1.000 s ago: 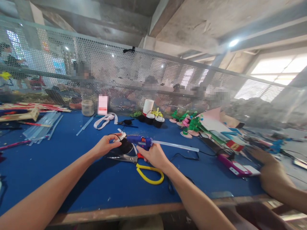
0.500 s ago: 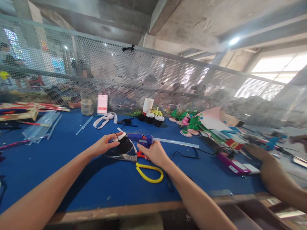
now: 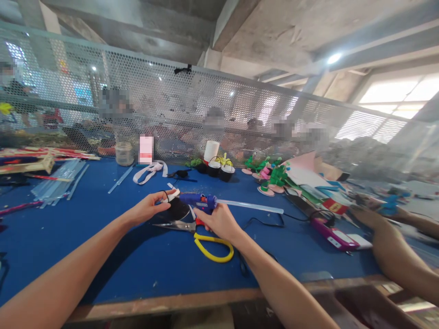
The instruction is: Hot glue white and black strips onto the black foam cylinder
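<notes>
**Glue gun nozzle brought back down to the black piece**

Far left of the fingers, well apart, lies a bundle of clear glue sticks (image 3: 56, 180) on the blue table (image 3: 103, 256). The left hand (image 3: 146, 209) pinches a small black piece (image 3: 178, 209) with a white strip between thumb and fingertips, raised just off the table. Half a second ago the blue glue gun (image 3: 198, 201) sat slightly higher; now its nozzle meets the piece just beside those fingertips, so glue seems to be going on. The right hand (image 3: 221, 222) wraps the gun's grip, fingers closed around it, a clear stick (image 3: 250, 206) trailing rightward. Directly under both hands lie yellow-handled scissors (image 3: 206, 235), blades pointing left. Open blue surface spreads nearer the table's front edge. Far right, a co-worker's forearm (image 3: 394, 256) rests near a pink device (image 3: 331, 234).
</notes>
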Available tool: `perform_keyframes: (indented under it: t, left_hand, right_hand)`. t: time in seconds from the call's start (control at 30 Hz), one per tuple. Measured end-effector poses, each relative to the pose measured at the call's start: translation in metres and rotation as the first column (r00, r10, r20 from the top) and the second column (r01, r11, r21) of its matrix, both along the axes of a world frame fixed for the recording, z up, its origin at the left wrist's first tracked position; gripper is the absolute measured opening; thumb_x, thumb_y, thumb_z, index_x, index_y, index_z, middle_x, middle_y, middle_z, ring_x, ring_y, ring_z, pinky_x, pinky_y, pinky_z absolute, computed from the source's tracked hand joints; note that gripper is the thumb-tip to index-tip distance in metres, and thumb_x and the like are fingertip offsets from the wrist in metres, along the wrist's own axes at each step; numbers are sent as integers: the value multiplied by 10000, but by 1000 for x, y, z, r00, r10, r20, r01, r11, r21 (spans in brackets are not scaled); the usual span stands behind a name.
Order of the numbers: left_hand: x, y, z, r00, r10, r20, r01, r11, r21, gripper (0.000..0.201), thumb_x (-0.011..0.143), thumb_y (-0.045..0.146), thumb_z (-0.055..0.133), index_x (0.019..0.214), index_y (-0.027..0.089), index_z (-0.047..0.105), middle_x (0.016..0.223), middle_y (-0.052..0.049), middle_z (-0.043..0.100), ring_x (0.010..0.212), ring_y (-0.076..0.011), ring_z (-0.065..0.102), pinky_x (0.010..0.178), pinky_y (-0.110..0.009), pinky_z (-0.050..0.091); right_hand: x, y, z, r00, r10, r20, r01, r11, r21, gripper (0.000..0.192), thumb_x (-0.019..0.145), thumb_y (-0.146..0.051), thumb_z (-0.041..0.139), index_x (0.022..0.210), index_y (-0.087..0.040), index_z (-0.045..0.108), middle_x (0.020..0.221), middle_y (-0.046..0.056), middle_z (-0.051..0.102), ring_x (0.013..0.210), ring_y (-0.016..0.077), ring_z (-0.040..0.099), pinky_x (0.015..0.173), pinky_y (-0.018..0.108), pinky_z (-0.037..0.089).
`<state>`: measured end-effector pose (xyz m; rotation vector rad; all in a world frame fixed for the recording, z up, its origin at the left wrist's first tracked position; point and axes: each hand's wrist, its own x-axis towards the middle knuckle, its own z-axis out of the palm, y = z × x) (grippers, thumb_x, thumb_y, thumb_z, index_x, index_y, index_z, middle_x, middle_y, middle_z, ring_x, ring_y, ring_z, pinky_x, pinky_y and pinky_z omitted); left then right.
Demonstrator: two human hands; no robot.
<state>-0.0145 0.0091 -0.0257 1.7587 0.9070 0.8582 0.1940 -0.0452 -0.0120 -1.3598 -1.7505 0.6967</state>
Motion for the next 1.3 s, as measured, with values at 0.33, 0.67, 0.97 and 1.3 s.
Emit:
perform_keyframes:
  t: [0.33,0.67,0.97,1.3]
  left_hand:
    - [-1,0,0,1000,-10,15,10,1000,18,234,665,373,597,588,191,470,1303,-40,431,1207,-256,360,1005,-401,235]
    - [1,-2,2,999,26,25,-27,999,21,258,629,388,618,575,190,462,1280,-55,459,1202,-265,365,999,-402,241]
    - [1,-1,0,999,28,17,-28,1000,9,235,632,376,616,588,187,484,1289,-46,449,1186,-267,386,988,-396,265]
    - [1,-3,3,999,28,19,-28,999,16,269,621,395,622,563,191,456,1271,-58,470,1193,-270,377,983,-394,275]
  right_hand:
    - [-2,0,-4,999,29,-44,-29,1000,-4,181,689,-333,499,607,-171,499,448,-38,507,313,74,422,364,201,369]
    - [-6,-3,-1,1000,16,-26,-17,1000,-24,159,683,-316,507,631,-165,514,458,-37,500,320,70,420,353,189,380]
    - [-5,-4,-2,1000,20,-1,-20,1000,-19,177,685,-317,502,584,-172,499,428,-43,478,326,81,442,364,194,383]
    - [0,1,0,1000,0,-2,0,1000,-2,223,698,-322,496,529,-176,485,356,-47,460,293,76,414,348,185,372]
